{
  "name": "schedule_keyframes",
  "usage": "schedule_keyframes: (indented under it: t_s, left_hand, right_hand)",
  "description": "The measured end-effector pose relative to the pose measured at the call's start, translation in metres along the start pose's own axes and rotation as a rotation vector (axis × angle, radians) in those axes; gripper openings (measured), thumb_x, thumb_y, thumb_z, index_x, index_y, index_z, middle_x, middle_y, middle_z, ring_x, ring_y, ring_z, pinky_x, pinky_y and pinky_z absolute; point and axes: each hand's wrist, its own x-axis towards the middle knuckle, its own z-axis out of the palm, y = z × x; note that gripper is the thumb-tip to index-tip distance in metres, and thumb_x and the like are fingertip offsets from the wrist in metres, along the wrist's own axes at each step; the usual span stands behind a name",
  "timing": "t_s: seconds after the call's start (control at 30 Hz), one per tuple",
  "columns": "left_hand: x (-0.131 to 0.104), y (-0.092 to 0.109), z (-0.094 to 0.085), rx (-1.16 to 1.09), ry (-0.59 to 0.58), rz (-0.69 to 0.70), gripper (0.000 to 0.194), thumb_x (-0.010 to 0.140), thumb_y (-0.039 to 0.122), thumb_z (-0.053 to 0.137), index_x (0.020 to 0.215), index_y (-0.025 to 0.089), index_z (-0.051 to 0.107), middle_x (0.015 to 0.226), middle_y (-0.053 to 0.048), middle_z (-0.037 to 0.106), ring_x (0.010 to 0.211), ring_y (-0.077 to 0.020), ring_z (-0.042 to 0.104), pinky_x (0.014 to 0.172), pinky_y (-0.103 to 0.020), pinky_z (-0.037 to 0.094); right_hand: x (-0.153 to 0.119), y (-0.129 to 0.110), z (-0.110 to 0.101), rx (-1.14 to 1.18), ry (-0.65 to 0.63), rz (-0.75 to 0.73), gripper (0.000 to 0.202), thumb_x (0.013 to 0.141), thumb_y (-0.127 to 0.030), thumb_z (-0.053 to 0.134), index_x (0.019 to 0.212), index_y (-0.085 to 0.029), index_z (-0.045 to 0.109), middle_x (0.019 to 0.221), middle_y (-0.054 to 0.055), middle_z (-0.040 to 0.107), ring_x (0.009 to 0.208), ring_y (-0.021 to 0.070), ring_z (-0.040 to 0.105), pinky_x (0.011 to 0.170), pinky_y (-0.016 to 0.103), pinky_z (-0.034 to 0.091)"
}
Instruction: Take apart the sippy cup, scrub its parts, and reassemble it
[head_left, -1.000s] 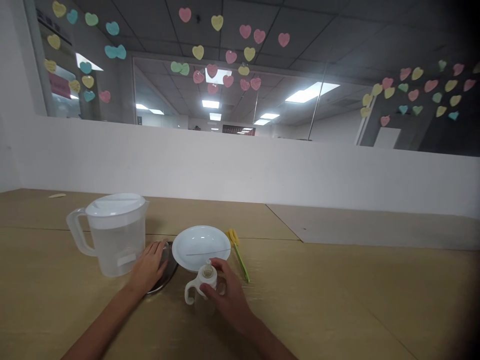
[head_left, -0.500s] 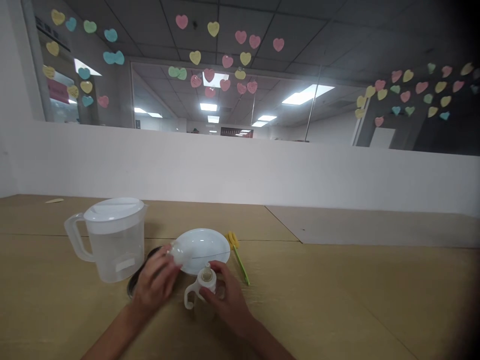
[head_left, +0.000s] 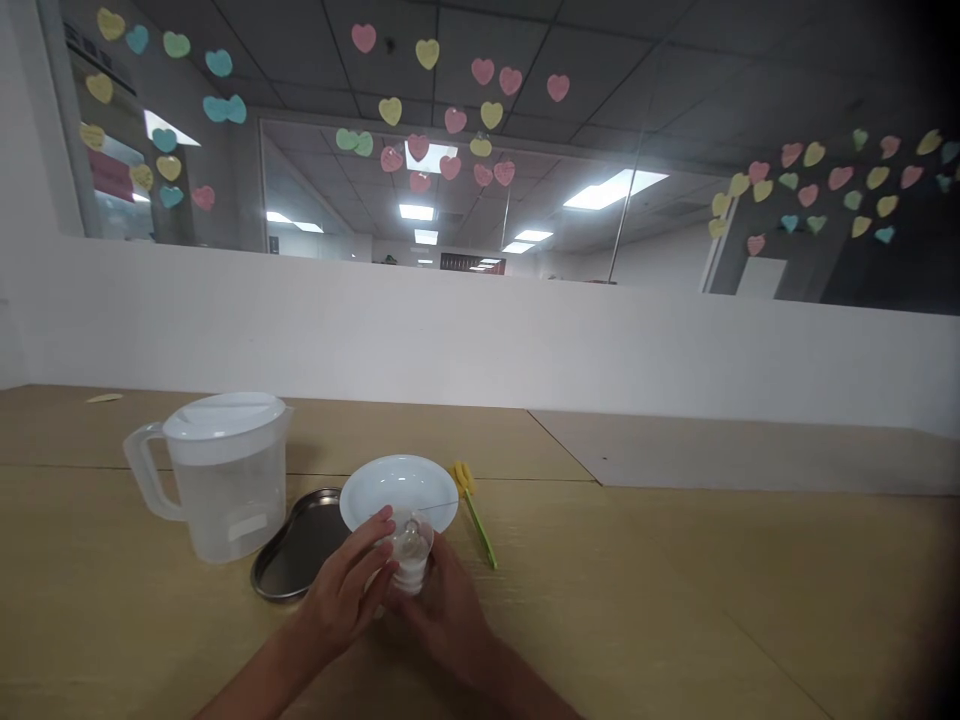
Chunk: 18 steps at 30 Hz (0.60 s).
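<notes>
A small white bottle point(head_left: 409, 575) with a clear cap point(head_left: 412, 537) over its nipple top stands between my hands, in front of a white bowl. My left hand point(head_left: 346, 585) has its fingers curved against the left side of the clear cap. Round the bottle's right side and lower part, my right hand point(head_left: 454, 610) is closed. The bottle's handle is hidden by my fingers.
A lidded clear pitcher point(head_left: 232, 500) stands at the left. Beside it lies a metal kidney tray point(head_left: 296, 560). The white bowl point(head_left: 399, 485) is behind my hands, and a yellow and green brush point(head_left: 477, 520) lies to its right. A low wall rises behind.
My left hand has moved right, bringing the clear cap from beside the bowl onto the bottle's top. The kidney tray is now less covered. My right hand still holds the bottle.
</notes>
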Motion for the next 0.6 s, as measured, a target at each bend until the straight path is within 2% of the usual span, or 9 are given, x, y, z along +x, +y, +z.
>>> schedule_keyframes:
  t_s: [0.13, 0.2, 0.33, 0.43, 0.53, 0.6]
  left_hand:
    - [0.000, 0.001, -0.001, -0.029, -0.029, 0.021, 0.061, 0.083, 0.002, 0.048, 0.138, 0.021, 0.028, 0.124, -0.015, 0.052, 0.126, -0.0270, 0.043, 0.096, -0.046, 0.050]
    - [0.000, 0.002, -0.002, -0.041, -0.047, 0.015, 0.060, 0.084, 0.003, 0.047, 0.138, 0.021, 0.028, 0.128, -0.015, 0.051, 0.128, -0.0274, 0.041, 0.096, -0.047, 0.049]
    - [-0.001, 0.005, -0.003, -0.058, -0.114, 0.033, 0.066, 0.082, -0.001, 0.047, 0.141, 0.018, 0.024, 0.137, -0.016, 0.042, 0.132, -0.0297, 0.035, 0.099, -0.048, 0.045]
    - [-0.005, 0.009, -0.002, -0.070, -0.147, 0.018, 0.068, 0.082, -0.001, 0.047, 0.142, 0.018, 0.021, 0.145, -0.015, 0.031, 0.134, -0.0305, 0.029, 0.102, -0.048, 0.042]
    - [-0.011, 0.011, 0.001, -0.093, -0.139, -0.162, 0.067, 0.086, 0.008, 0.047, 0.144, 0.018, 0.015, 0.148, -0.015, 0.025, 0.135, -0.0282, 0.028, 0.104, -0.044, 0.040]
    - [-0.016, 0.011, 0.005, -0.113, -0.152, -0.326, 0.065, 0.088, 0.015, 0.046, 0.144, 0.017, 0.014, 0.147, -0.016, 0.029, 0.135, -0.0259, 0.030, 0.106, -0.042, 0.038]
  right_hand:
    - [-0.006, 0.009, 0.003, -0.033, 0.031, -0.013, 0.068, 0.082, -0.035, 0.062, 0.140, -0.023, 0.027, 0.140, 0.011, 0.040, 0.126, 0.0266, 0.041, 0.104, 0.044, 0.035]
    - [-0.008, 0.010, 0.002, -0.037, 0.048, -0.009, 0.068, 0.084, -0.036, 0.060, 0.141, -0.022, 0.024, 0.142, 0.012, 0.037, 0.128, 0.0264, 0.038, 0.105, 0.044, 0.035]
    - [-0.007, 0.008, 0.000, -0.046, 0.064, 0.004, 0.047, 0.090, -0.034, 0.052, 0.134, -0.024, 0.036, 0.134, 0.009, 0.046, 0.121, 0.0227, 0.047, 0.100, 0.038, 0.040]
    - [-0.006, 0.007, 0.000, -0.070, 0.100, -0.034, 0.040, 0.090, -0.033, 0.051, 0.128, -0.024, 0.041, 0.128, 0.007, 0.051, 0.115, 0.0206, 0.051, 0.095, 0.034, 0.044]
    - [-0.006, 0.009, 0.001, -0.123, 0.149, -0.103, 0.037, 0.089, -0.031, 0.053, 0.124, -0.024, 0.042, 0.125, 0.008, 0.051, 0.115, 0.0206, 0.049, 0.095, 0.034, 0.044]
    - [-0.007, 0.012, 0.003, -0.157, 0.174, -0.132, 0.037, 0.089, -0.029, 0.054, 0.123, -0.023, 0.042, 0.124, 0.009, 0.050, 0.115, 0.0210, 0.049, 0.096, 0.036, 0.043]
